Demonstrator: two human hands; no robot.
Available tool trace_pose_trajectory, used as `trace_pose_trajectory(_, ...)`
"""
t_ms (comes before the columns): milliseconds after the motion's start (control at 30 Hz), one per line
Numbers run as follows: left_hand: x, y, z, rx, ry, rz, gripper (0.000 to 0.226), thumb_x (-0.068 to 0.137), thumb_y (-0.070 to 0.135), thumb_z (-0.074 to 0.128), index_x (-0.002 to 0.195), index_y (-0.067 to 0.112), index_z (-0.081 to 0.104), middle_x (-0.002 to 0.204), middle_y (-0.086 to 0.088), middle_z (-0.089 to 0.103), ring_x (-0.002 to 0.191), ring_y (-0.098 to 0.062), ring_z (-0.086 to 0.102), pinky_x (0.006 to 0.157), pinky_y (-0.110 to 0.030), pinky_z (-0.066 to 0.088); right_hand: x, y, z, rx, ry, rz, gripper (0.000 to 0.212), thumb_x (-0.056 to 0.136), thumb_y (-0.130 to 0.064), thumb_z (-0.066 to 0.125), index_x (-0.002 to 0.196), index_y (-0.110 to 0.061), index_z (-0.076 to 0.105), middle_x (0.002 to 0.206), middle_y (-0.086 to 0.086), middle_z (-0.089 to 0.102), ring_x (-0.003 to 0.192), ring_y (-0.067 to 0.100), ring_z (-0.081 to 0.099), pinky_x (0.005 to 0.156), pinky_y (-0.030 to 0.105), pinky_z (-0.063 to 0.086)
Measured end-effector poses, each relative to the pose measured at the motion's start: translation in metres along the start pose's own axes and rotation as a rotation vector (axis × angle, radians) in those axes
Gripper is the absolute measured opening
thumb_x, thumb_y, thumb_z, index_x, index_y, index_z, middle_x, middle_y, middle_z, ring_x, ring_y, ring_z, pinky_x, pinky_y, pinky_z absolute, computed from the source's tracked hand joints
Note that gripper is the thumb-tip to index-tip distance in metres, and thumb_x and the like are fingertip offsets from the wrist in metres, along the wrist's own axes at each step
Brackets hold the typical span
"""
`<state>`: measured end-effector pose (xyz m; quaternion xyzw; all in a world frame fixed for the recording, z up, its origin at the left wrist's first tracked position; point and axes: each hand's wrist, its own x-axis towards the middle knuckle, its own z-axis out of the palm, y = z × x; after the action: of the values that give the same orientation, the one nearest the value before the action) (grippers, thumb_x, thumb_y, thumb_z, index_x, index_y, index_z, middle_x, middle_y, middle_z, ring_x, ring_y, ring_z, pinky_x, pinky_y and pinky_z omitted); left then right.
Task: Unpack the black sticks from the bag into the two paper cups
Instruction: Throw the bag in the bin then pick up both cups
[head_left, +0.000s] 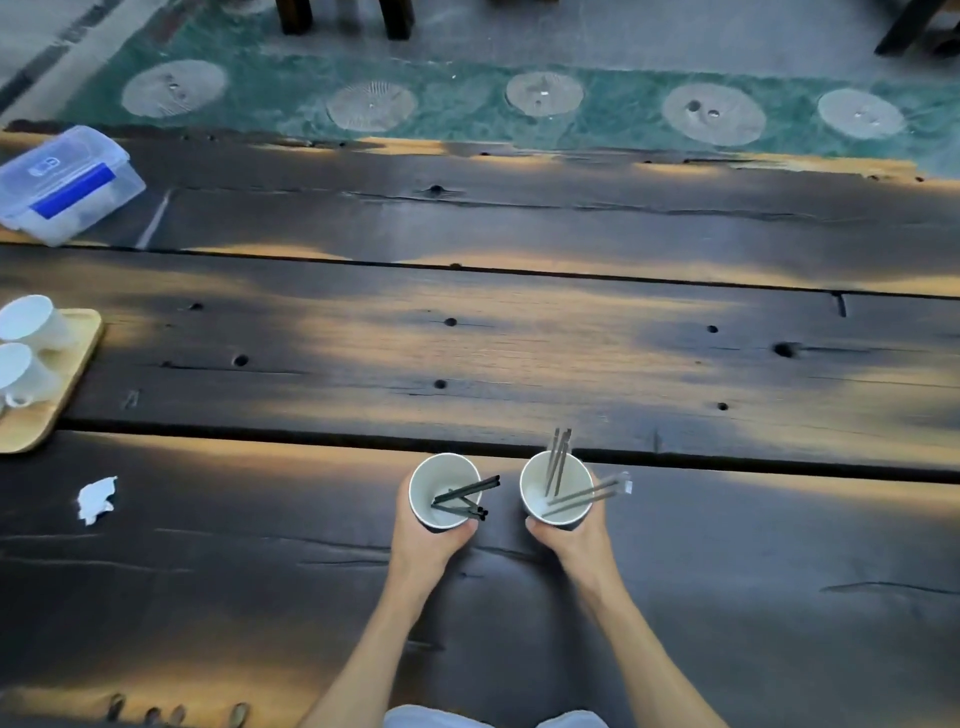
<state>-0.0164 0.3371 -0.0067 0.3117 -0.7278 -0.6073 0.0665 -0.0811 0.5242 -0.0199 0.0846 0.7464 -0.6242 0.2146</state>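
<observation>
left hand (426, 540) grip: wrapped round the left cup (445, 489), holding it steady | right hand (574, 535) grip: wrapped round the right cup (556, 488), just beside the left cup | black sticks (465, 496): in both cups, leaning on the rims | bag: not seen | desk (519, 338): under the cups
</observation>
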Motion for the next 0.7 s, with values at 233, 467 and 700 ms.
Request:
trace_pose_trajectory(233,0.031,0.017,0.008,-0.048,0.046,-0.028,0.073,0.063,-0.006,0.084,0.121,0.02,0.05,0.117,0.003,0.064,0.1,0.007,0.061,0.081,-0.004,0.044,0.028,-0.024,0.006,0.041,0.055,-0.066,0.074,0.066,-0.005,0.081,0.128,-0.025,0.048,0.122,-0.005,0.064,0.111,0.006,0.062,0.099,0.027,0.047)
trace_pose_trajectory(467,0.127,0.056,0.025,-0.078,0.006,0.037,0.071,0.064,-0.006,0.084,0.125,0.011,0.052,0.116,-0.005,0.069,0.108,-0.02,0.067,0.09,-0.024,0.054,0.105,-0.088,0.013,0.14,0.105,-0.174,0.063,0.064,-0.007,0.081,0.119,-0.021,0.053,0.112,-0.003,0.072,0.103,0.011,0.068,0.093,0.03,0.053)
trace_pose_trajectory(700,0.234,0.109,0.049,-0.135,0.051,0.125,0.074,0.066,-0.006,0.083,0.125,0.019,0.046,0.114,0.009,0.064,0.095,0.01,0.062,0.081,-0.008,0.048,0.21,-0.141,0.012,0.16,0.148,-0.241,0.075,0.064,-0.006,0.086,0.127,-0.017,0.048,0.12,0.002,0.068,0.111,0.019,0.065,0.098,0.048,0.052)
